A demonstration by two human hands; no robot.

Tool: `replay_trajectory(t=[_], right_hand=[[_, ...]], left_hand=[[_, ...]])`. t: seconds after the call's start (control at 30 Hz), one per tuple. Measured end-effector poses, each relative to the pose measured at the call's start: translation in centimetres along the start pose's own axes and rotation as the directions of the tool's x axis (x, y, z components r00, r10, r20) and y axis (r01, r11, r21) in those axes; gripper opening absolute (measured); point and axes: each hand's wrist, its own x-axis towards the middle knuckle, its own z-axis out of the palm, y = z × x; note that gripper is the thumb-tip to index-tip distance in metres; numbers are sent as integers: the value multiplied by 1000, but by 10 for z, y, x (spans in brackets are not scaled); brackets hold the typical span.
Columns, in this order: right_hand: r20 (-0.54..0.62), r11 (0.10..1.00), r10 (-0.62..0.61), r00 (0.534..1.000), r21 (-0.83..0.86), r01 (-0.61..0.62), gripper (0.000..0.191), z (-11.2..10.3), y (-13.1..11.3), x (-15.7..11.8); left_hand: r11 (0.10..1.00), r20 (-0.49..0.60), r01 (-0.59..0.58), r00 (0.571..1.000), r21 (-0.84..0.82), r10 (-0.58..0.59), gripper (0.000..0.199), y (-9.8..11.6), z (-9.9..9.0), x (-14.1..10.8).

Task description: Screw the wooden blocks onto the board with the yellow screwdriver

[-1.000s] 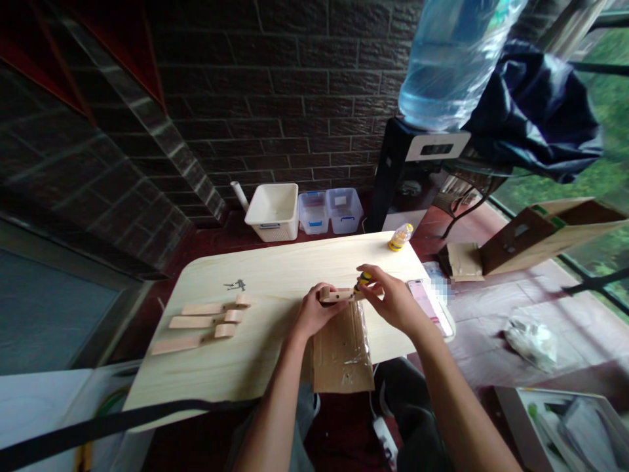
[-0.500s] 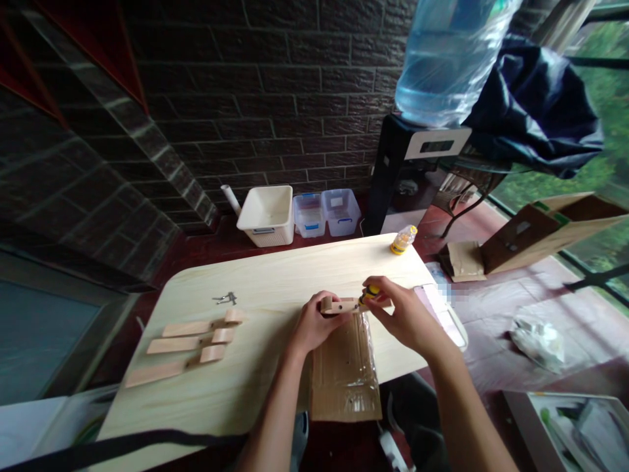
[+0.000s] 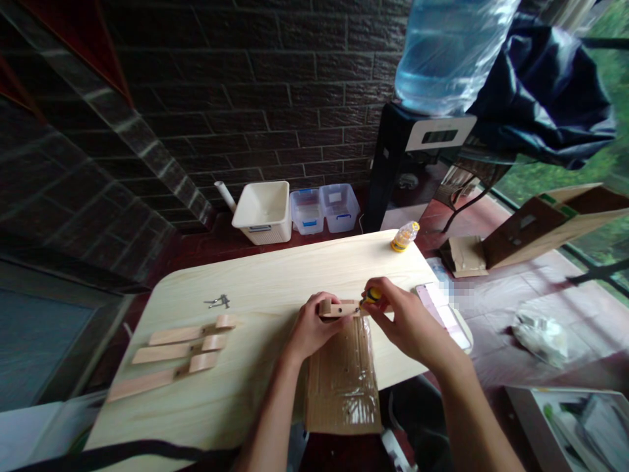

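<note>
My left hand is closed around the left end of a light wooden piece that has a raised block and dark screw holes or screws along its side. Gripped in my right hand is a small yellow-and-black screwdriver, its tip at the side of the wood; my fingers partly cover both. Under the wood lies a taped cardboard piece, jutting past the table's front edge. Three similar wooden pieces with curved blocks rest on the left, below a small heap of metal screws.
The pale table carries a clear bottle with yellow parts at its far right corner and a phone at the right. Beyond stand a cream bin, clear plastic boxes and a black water dispenser.
The camera view has shifted slightly. Both hands keep their grip on the wooden piece and the screwdriver, and the screwdriver stays at nearly the same spot.
</note>
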Motion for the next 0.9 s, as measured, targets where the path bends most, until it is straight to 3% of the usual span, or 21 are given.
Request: replay_trajectory(t=[0.2,0.4,0.53,0.73,0.9], right_hand=[[26,997,-33,999,70,31,30,0,0,1],[135,991,-97,986,103,84,31,-10,-12,5],[123,993,-96,988,86,85,30,-13,-16,3],[154,975,-54,987,220,19,28,-15,-8,1],[89,974,-7,996,226,-13,17,-13,4,-1]], left_hand=[[999,29,-17,999,-29,18,32,2,-1,2],[999,28,-18,999,-45,19,31,3,-2,4],[999,29,2,1000,-53,0,31,3,-2,5],[998,24,34,999,-49,-33,30,2,0,6],[998,12,19,1000,-65,-18,29,-1,3,7]])
